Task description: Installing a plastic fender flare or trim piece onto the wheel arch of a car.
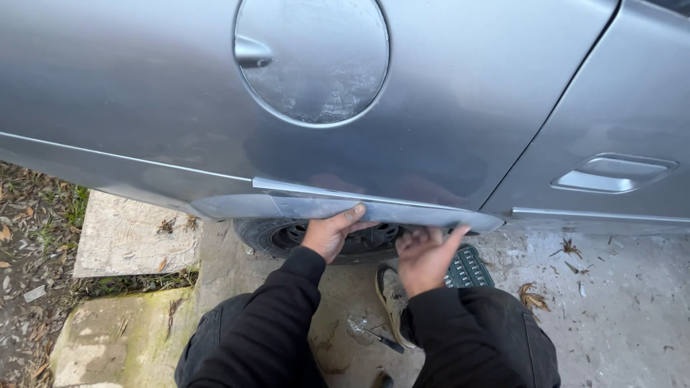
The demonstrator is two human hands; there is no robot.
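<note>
Wheel-arch trim (374, 210) on a grey car (445, 93) sits against the body above the tyre (269, 233). Left hand (329, 233) grips its lower edge with curled fingers; right hand (424, 257) is blurred, fingers open, touching the edge, so fitting looks unfinished.

Silver-grey metal car body panel (445, 108), glossy, faint darker reflections. Round fuel flap (313, 61) same silver-grey, dull whitish haze across face. Wheel arch trim strip (374, 208) lighter silver. Black rubber tyre (280, 237) beneath. Sleeves and trousers black. Shoe (392, 298) beige, sole (471, 267) dark green, pale stud pattern. Concrete ground (618, 309) pale grey, brown dry leaves. Stone slab (108, 338) mossy green-yellow.
</note>
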